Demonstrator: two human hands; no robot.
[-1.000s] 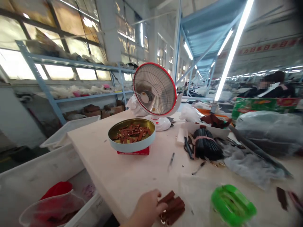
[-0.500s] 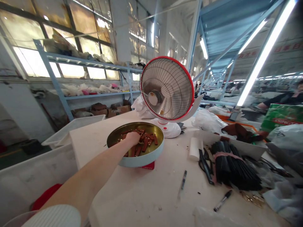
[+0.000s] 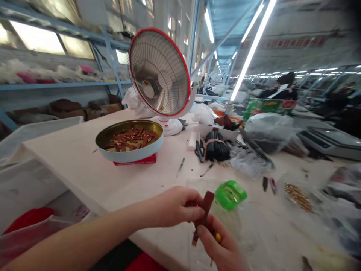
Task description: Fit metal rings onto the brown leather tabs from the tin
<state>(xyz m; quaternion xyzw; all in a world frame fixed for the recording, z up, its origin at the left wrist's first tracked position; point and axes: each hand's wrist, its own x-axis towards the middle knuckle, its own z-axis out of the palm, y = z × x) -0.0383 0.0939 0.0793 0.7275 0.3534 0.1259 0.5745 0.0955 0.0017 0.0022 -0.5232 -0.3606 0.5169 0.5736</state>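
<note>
In front of me, my left hand [image 3: 183,205] pinches a flat brown leather strap [image 3: 208,201] that stands up between my hands. My right hand [image 3: 221,242] grips the strap from below, its thumb pressed on the lower part. A small yellow tip [image 3: 218,237] shows among the right fingers; what it belongs to is hidden. Just beyond the hands sits a bright green plastic dish [image 3: 230,194] with small bits inside that I cannot make out. Farther left, a round tin [image 3: 132,152] holds many brown straps with metal fittings and rests on a red box [image 3: 141,161].
A red-rimmed dish heater [image 3: 160,71] stands behind the tin. Pens [image 3: 207,170], a banded black bundle [image 3: 216,146] and a white roll [image 3: 193,141] lie mid-table. Rightward are gold metal pieces [image 3: 297,196], plastic bags and a scale [image 3: 332,141]. Another person [image 3: 282,90] is far off.
My left hand has left the tin and come back toward me, now on a brown strap. My right hand has come into view. The view has turned right and down.
</note>
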